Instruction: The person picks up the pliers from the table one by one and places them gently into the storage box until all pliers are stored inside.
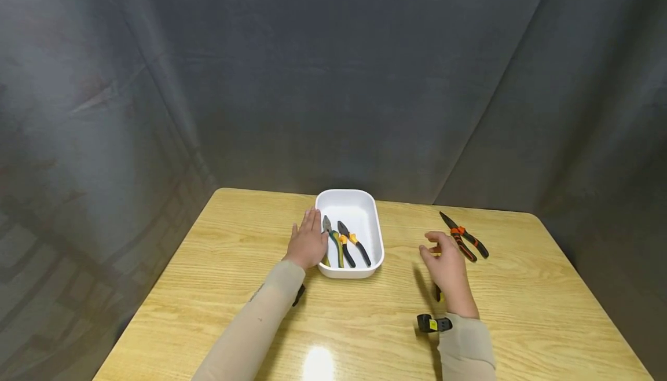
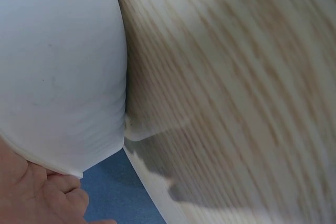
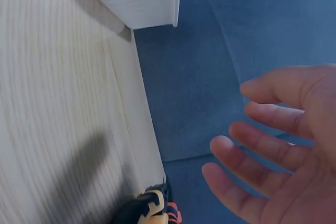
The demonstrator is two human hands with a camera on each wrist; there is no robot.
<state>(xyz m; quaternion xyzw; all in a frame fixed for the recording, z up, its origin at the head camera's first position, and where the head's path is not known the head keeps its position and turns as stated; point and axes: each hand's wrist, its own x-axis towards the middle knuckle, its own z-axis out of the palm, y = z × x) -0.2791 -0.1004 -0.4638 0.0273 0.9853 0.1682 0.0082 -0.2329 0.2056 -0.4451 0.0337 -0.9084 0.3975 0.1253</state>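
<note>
A white plastic bin [image 1: 372,224] stands on the table, holding combination pliers with green-yellow handles [image 1: 335,245] and pliers with black-orange handles [image 1: 359,248]. My left hand [image 1: 308,244] rests along the bin's left rim with its fingers extended; its fingers [image 2: 65,190] also show against the outer wall in the left wrist view. Above the table, to the right of the bin, hovers my right hand [image 1: 448,268], fingers loosely bent and holding nothing. Below it lie pliers with black and yellow-orange grips [image 3: 152,208], mostly hidden by the hand in the head view.
Long-nose pliers with red-black handles [image 1: 466,242] lie on the table just beyond my right hand. The wooden table [image 1: 234,242] ends at the back against a grey curtain [image 1: 333,91], which also hangs on both sides.
</note>
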